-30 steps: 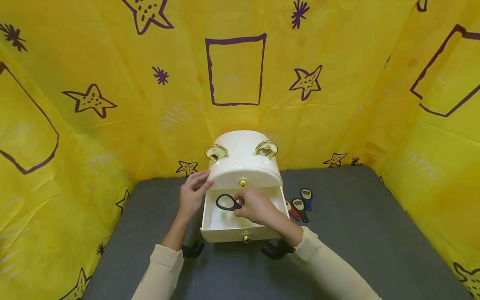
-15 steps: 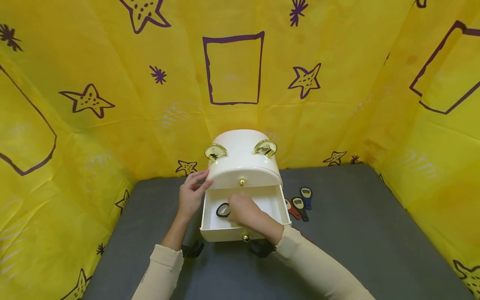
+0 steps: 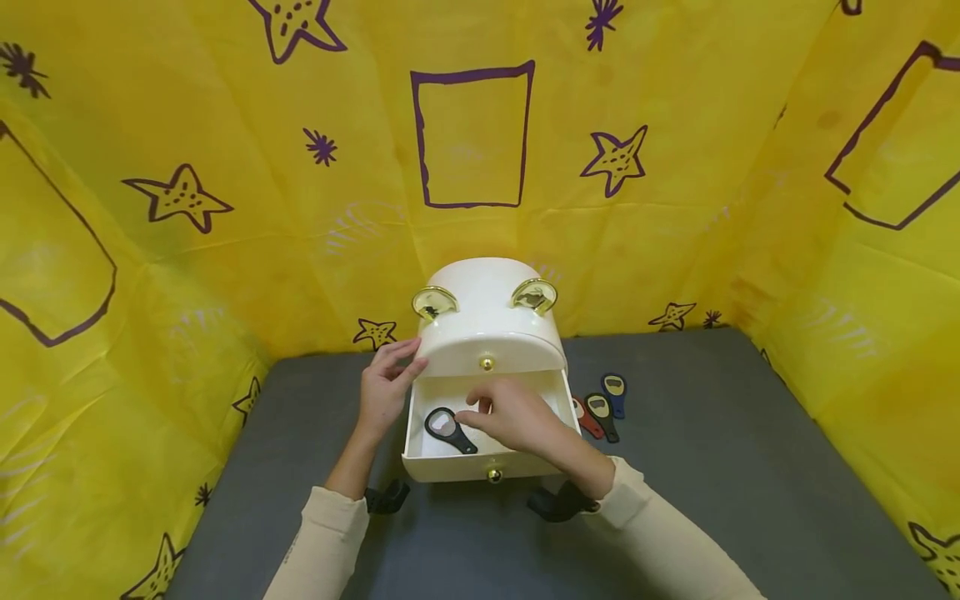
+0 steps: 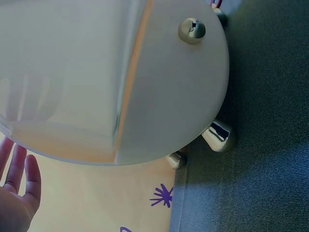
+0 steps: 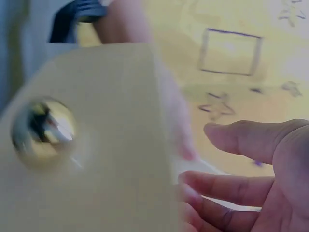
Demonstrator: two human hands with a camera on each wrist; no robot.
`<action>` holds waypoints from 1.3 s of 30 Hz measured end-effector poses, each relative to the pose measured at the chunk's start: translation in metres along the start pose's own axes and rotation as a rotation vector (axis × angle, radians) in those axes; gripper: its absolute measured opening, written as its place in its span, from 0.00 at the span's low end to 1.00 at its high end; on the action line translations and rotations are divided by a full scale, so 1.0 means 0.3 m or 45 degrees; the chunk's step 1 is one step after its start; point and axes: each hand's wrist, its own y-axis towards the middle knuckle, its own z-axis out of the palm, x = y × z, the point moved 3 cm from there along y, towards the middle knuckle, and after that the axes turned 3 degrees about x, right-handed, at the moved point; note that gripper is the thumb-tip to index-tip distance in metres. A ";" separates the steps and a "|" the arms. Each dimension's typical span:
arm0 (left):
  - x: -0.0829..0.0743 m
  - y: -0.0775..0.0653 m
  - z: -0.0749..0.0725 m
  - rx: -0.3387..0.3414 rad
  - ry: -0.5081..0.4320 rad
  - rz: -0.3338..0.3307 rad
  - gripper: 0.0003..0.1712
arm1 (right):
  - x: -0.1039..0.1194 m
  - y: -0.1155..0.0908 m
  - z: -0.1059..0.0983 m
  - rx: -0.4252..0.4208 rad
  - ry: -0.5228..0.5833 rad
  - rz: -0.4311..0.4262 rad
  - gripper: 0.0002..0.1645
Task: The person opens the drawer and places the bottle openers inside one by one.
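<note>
A black bottle opener (image 3: 442,423) lies on the floor of the pulled-out drawer (image 3: 491,468) of a small white cabinet (image 3: 483,304). Just above it and to its right is my right hand (image 3: 517,417), thumb and fingers apart with nothing between them; the right wrist view shows the same gap beyond the drawer's gold knob (image 5: 44,133). My left hand (image 3: 382,396) rests its fingertips against the cabinet's left side, fingers extended. In the left wrist view those fingers (image 4: 33,181) show at the cabinet's edge.
Right of the drawer, a red bottle opener (image 3: 588,421), a dark green one (image 3: 600,408) and a blue one (image 3: 615,392) lie on the grey table (image 3: 720,467). Two gold ear-shaped pieces (image 3: 433,302) stick up from the cabinet top. Yellow patterned cloth (image 3: 480,233) surrounds the table.
My right hand has lowered the black bottle opener into the drawer, let it go and risen slightly off it. The left hand has stayed at the cabinet's side.
</note>
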 end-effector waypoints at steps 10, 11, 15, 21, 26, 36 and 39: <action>0.009 -0.001 0.000 0.008 -0.020 -0.026 0.18 | -0.143 -0.116 -0.169 -0.239 0.248 -0.004 0.06; 0.010 -0.001 0.001 0.010 -0.023 -0.031 0.19 | -0.162 -0.128 -0.178 -0.275 0.269 -0.008 0.06; 0.013 -0.002 0.004 0.012 -0.031 -0.050 0.19 | -0.256 -0.168 -0.205 -0.399 0.283 0.051 0.07; 0.011 -0.001 0.001 0.004 -0.041 -0.052 0.19 | -0.424 -0.190 -0.204 -0.475 0.388 0.258 0.14; 0.011 -0.001 -0.002 0.001 -0.033 -0.037 0.19 | -0.544 -0.194 -0.170 -0.584 0.606 0.430 0.22; 0.004 -0.004 0.000 -0.003 -0.030 -0.020 0.18 | -0.749 -0.189 -0.097 -0.538 0.266 0.701 0.19; 0.004 -0.003 0.000 0.001 -0.022 -0.020 0.18 | -0.802 -0.190 -0.085 -0.495 0.033 0.690 0.17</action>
